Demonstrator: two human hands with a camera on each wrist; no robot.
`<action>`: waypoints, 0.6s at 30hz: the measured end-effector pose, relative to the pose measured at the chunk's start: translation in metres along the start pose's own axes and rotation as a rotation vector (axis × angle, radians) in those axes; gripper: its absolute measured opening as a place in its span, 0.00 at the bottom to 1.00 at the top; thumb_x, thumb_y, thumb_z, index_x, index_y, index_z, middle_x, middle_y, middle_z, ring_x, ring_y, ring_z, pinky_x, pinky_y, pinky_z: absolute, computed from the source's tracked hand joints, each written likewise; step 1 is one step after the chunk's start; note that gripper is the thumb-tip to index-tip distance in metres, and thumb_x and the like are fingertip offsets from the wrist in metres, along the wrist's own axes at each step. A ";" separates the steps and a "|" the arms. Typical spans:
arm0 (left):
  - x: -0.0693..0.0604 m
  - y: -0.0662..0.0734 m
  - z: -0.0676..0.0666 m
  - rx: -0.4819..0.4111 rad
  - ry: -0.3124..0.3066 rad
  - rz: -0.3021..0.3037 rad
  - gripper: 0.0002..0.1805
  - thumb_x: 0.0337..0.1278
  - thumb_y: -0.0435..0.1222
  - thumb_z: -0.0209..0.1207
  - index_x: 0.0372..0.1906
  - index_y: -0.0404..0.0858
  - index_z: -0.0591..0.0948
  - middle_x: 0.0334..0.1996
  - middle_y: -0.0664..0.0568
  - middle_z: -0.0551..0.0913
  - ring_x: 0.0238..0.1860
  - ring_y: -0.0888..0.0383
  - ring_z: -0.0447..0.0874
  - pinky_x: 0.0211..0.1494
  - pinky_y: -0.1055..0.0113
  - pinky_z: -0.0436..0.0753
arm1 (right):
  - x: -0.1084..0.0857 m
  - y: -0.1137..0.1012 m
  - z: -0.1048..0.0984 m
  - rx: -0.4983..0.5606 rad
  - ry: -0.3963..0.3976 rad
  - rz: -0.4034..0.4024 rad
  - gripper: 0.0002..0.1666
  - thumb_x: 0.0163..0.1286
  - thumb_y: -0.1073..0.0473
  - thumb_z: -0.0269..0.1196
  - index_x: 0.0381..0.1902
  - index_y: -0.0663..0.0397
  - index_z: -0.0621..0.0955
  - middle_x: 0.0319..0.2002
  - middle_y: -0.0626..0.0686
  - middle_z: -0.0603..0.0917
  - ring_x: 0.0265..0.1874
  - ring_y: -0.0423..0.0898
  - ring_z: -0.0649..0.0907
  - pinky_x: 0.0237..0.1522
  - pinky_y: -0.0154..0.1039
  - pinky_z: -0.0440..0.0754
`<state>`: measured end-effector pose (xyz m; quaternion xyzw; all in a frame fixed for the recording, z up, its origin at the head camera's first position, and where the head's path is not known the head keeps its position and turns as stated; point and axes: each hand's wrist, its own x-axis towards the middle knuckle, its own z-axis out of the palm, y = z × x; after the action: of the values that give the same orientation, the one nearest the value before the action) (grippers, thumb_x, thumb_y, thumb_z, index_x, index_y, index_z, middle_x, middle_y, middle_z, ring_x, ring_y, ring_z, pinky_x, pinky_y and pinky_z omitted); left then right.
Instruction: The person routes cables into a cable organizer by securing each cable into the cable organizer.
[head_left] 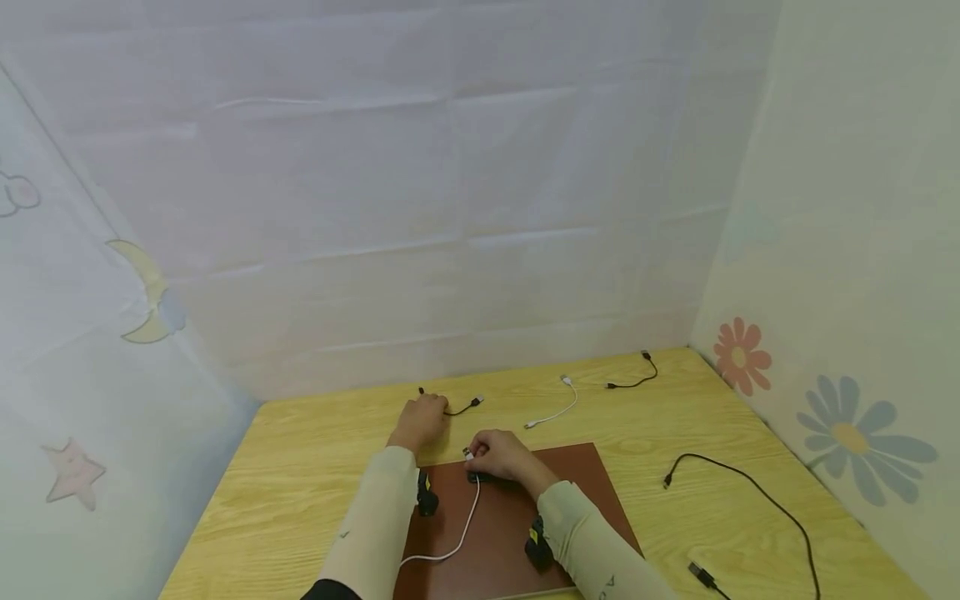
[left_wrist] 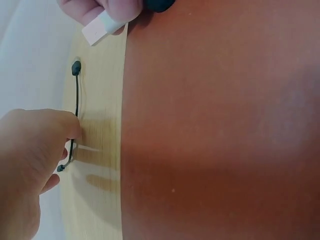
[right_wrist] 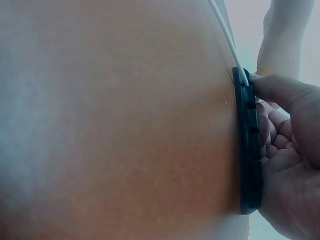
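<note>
My left hand reaches over a short black USB cable at the back of the table. In the left wrist view, that hand's thumb and fingers pinch the cable's middle, and both plugs stick out. My right hand is at the far edge of the brown mat, holding the white USB cable near its plug. A black slotted cable holder lies against the right palm and fingers. The white cable sits in its end slot, under the thumb. Some right fingertips are hidden.
A short white cable and another short black cable lie at the back right. On the right is a long black USB cable. White sheets with printed flowers, a moon and a star surround the wooden table.
</note>
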<state>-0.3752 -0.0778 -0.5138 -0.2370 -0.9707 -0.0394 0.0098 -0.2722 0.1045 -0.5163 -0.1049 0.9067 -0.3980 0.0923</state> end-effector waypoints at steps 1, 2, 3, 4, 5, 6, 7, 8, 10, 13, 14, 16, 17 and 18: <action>0.000 -0.001 0.000 0.008 0.001 -0.003 0.10 0.72 0.34 0.56 0.51 0.40 0.83 0.48 0.45 0.84 0.52 0.45 0.81 0.58 0.44 0.78 | 0.000 0.000 0.000 0.000 0.002 -0.003 0.09 0.66 0.54 0.70 0.38 0.51 0.82 0.30 0.45 0.81 0.29 0.42 0.78 0.34 0.40 0.76; -0.001 -0.002 0.000 0.015 0.003 -0.003 0.10 0.72 0.34 0.56 0.51 0.40 0.84 0.48 0.45 0.84 0.52 0.45 0.82 0.57 0.45 0.79 | -0.001 -0.001 0.000 0.001 0.002 -0.004 0.09 0.66 0.54 0.70 0.38 0.51 0.82 0.30 0.45 0.81 0.29 0.42 0.78 0.34 0.40 0.76; -0.002 -0.003 0.000 0.017 0.008 -0.005 0.10 0.72 0.34 0.56 0.51 0.41 0.84 0.48 0.46 0.84 0.52 0.45 0.82 0.57 0.45 0.79 | -0.001 -0.002 0.001 0.001 0.001 -0.005 0.09 0.66 0.54 0.70 0.38 0.51 0.82 0.30 0.45 0.81 0.29 0.41 0.78 0.35 0.39 0.76; -0.002 -0.004 0.001 0.019 0.011 -0.006 0.10 0.73 0.33 0.55 0.51 0.41 0.84 0.48 0.46 0.84 0.52 0.46 0.82 0.57 0.46 0.79 | -0.002 -0.003 0.001 0.008 -0.002 -0.007 0.09 0.66 0.55 0.70 0.38 0.52 0.82 0.31 0.45 0.81 0.29 0.41 0.78 0.35 0.40 0.76; -0.003 -0.006 0.002 0.015 0.017 -0.003 0.10 0.73 0.33 0.56 0.51 0.41 0.85 0.48 0.46 0.84 0.52 0.46 0.82 0.57 0.47 0.80 | -0.003 -0.004 0.001 0.011 -0.004 -0.008 0.09 0.66 0.55 0.70 0.38 0.52 0.82 0.31 0.45 0.81 0.29 0.41 0.78 0.35 0.40 0.76; -0.003 -0.007 0.002 0.005 0.023 0.001 0.10 0.72 0.32 0.56 0.50 0.41 0.86 0.48 0.46 0.85 0.51 0.47 0.82 0.57 0.47 0.80 | -0.004 -0.004 0.001 0.016 -0.006 -0.010 0.09 0.66 0.55 0.70 0.38 0.52 0.82 0.31 0.45 0.81 0.29 0.42 0.78 0.35 0.40 0.76; -0.004 -0.007 0.002 -0.006 0.027 0.006 0.10 0.72 0.32 0.57 0.49 0.41 0.86 0.47 0.46 0.85 0.51 0.47 0.83 0.56 0.49 0.80 | -0.005 -0.005 0.001 0.018 -0.006 -0.011 0.09 0.66 0.55 0.70 0.38 0.52 0.82 0.31 0.46 0.81 0.30 0.42 0.78 0.35 0.40 0.76; -0.005 -0.007 0.001 -0.018 0.035 0.011 0.10 0.71 0.31 0.58 0.48 0.40 0.87 0.46 0.46 0.85 0.50 0.47 0.83 0.55 0.50 0.81 | -0.006 -0.006 0.002 0.018 -0.006 -0.007 0.09 0.66 0.55 0.70 0.38 0.52 0.82 0.31 0.46 0.81 0.30 0.42 0.78 0.35 0.40 0.76; -0.007 -0.007 -0.005 -0.043 0.041 0.016 0.09 0.68 0.30 0.60 0.45 0.39 0.88 0.45 0.46 0.86 0.49 0.47 0.84 0.54 0.52 0.82 | -0.007 -0.008 0.002 0.022 -0.003 -0.003 0.09 0.66 0.56 0.70 0.38 0.52 0.82 0.31 0.46 0.81 0.29 0.42 0.77 0.34 0.40 0.76; -0.009 -0.005 -0.013 -0.081 0.022 0.007 0.09 0.67 0.29 0.61 0.45 0.39 0.89 0.47 0.46 0.87 0.50 0.48 0.85 0.55 0.54 0.83 | -0.008 -0.010 0.002 0.018 0.003 0.001 0.09 0.66 0.56 0.70 0.38 0.53 0.82 0.31 0.45 0.80 0.29 0.42 0.77 0.34 0.40 0.76; -0.009 -0.005 -0.015 -0.090 0.015 0.002 0.09 0.66 0.29 0.62 0.45 0.39 0.89 0.47 0.46 0.87 0.51 0.48 0.85 0.55 0.54 0.83 | -0.008 -0.010 0.001 0.019 0.002 -0.001 0.09 0.66 0.56 0.70 0.38 0.54 0.82 0.30 0.45 0.80 0.29 0.42 0.77 0.34 0.39 0.76; -0.008 -0.005 -0.016 -0.103 0.000 -0.005 0.08 0.65 0.30 0.63 0.45 0.39 0.89 0.47 0.47 0.87 0.50 0.48 0.85 0.54 0.54 0.84 | -0.007 -0.010 0.000 0.018 -0.002 -0.002 0.09 0.66 0.56 0.70 0.39 0.54 0.82 0.30 0.45 0.80 0.28 0.42 0.77 0.34 0.39 0.75; -0.008 -0.005 -0.016 -0.109 -0.003 -0.008 0.08 0.65 0.30 0.63 0.45 0.39 0.89 0.47 0.47 0.88 0.49 0.49 0.85 0.53 0.55 0.84 | -0.008 -0.010 0.000 0.016 -0.004 -0.001 0.09 0.67 0.55 0.70 0.39 0.54 0.82 0.31 0.45 0.80 0.29 0.42 0.77 0.34 0.39 0.75; -0.007 -0.005 -0.017 -0.112 -0.006 -0.013 0.07 0.65 0.31 0.64 0.44 0.40 0.89 0.46 0.48 0.88 0.48 0.49 0.86 0.52 0.55 0.84 | -0.007 -0.010 0.000 0.013 -0.004 -0.002 0.09 0.67 0.55 0.70 0.39 0.53 0.82 0.31 0.45 0.81 0.29 0.41 0.77 0.34 0.39 0.75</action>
<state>-0.3709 -0.0866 -0.4979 -0.2312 -0.9684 -0.0931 -0.0068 -0.2641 0.1003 -0.5082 -0.1061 0.9038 -0.4037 0.0944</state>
